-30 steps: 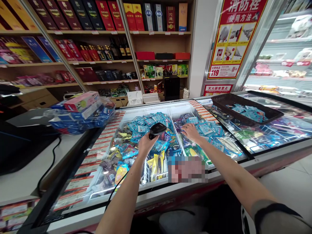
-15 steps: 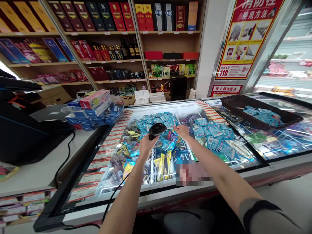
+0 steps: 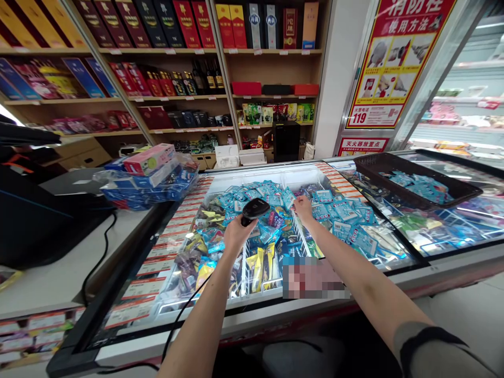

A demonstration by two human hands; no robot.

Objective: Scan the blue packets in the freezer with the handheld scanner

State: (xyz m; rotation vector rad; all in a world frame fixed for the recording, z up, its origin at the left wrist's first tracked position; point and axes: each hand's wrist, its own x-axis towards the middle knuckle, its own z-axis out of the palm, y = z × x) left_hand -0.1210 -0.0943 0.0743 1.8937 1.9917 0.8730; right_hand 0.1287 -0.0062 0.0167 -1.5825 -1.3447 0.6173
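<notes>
My left hand point(image 3: 235, 233) is closed around the grip of a black corded barcode scanner point(image 3: 255, 208), held over the open chest freezer point(image 3: 252, 310). My right hand point(image 3: 303, 208) reaches into the freezer and pinches a light-blue ice-cream packet point(image 3: 289, 198), lifted at the white wire divider point(image 3: 296, 226). Heaps of blue packets point(image 3: 342, 212) and mixed yellow and purple wrappers point(image 3: 260, 262) fill the compartments below both hands. The scanner's cable point(image 3: 179, 317) trails back toward me.
A bag of blue and pink boxes point(image 3: 147, 176) rests on the white counter point(image 3: 51, 278) at left, beside a black till screen point(image 3: 27, 210). A black tray point(image 3: 417, 184) with blue packets lies on the freezer's glass lid at right. Bottle shelves point(image 3: 177, 79) stand behind.
My right hand left the blue heap on the right, moved to the divider and now holds up one blue packet. The scanner hand has barely moved.
</notes>
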